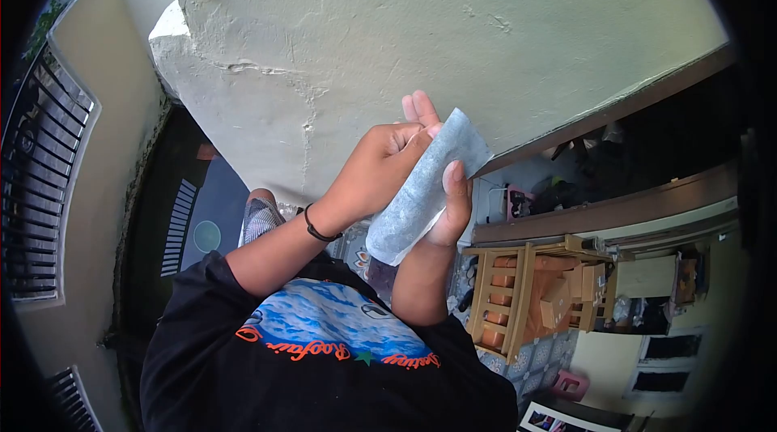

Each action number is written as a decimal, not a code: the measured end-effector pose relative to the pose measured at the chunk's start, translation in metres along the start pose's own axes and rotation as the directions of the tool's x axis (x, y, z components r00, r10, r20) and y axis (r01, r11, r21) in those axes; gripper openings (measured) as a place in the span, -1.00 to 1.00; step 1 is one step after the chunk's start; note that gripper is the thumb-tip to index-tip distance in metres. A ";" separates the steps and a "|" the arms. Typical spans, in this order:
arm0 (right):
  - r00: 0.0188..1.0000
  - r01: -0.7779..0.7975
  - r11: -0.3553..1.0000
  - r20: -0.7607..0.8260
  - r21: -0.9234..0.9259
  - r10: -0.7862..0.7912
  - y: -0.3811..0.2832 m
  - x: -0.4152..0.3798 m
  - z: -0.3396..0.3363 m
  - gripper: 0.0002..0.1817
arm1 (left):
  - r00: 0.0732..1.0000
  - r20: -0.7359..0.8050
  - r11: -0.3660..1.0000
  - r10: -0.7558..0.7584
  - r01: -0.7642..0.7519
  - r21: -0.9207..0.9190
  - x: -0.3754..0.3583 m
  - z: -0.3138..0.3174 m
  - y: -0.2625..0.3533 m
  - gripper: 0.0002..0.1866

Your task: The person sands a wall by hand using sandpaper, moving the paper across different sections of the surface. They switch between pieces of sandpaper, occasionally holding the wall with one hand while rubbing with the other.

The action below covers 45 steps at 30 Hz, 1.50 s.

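A light blue-grey sheet (429, 177), thin and mottled, curves lengthwise between my two hands with a pale underside along its lower edge. My right hand (453, 209) holds it from the right, the thumb pressed on its face, and two fingertips show past its upper left edge. Against that same edge, my left hand (388, 161) is closed with its fingers bent inward. What its fingertips pinch is partly hidden by the sheet. A dark bracelet (317, 225) circles my left wrist.
Ahead stands a cracked, painted wall (388, 35) with a projecting edge at left. A barred railing (40, 181) is at far left. To the right are a wooden bench (506, 302) with orange cushions, cardboard boxes (558, 302), a pink stool (571, 385) and patterned floor tiles (534, 363).
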State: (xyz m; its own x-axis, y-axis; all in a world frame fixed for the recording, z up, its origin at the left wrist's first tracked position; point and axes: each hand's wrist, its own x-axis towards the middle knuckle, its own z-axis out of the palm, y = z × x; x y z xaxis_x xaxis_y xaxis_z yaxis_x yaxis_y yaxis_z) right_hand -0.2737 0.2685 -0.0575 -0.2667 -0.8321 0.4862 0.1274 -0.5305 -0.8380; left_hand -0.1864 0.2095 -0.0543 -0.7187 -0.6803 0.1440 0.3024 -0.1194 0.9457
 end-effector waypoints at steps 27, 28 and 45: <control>0.634 0.252 0.273 -0.055 -0.929 -0.771 0.016 0.092 -0.016 -0.65 | -0.042 -0.343 0.346 0.938 0.101 0.933 0.042 -0.199 -0.008 -0.35; 0.651 0.232 0.351 -0.123 -0.907 -0.749 0.015 0.091 -0.012 -0.65 | -0.038 -0.347 0.349 0.937 0.101 0.932 0.044 -0.200 -0.009 -0.35; 0.665 0.241 0.322 -0.086 -0.915 -0.742 0.014 0.089 -0.019 -0.66 | -0.064 -0.286 0.290 0.956 0.064 0.955 0.046 -0.204 -0.010 -0.41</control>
State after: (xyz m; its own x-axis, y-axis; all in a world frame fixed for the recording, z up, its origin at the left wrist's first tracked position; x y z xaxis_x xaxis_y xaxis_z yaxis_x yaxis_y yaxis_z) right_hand -0.3139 0.1898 -0.0311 -0.3539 -0.1457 0.9238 -0.8978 -0.2239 -0.3793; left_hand -0.0947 0.0318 -0.1163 0.5144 -0.2770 0.8116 -0.5566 0.6121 0.5617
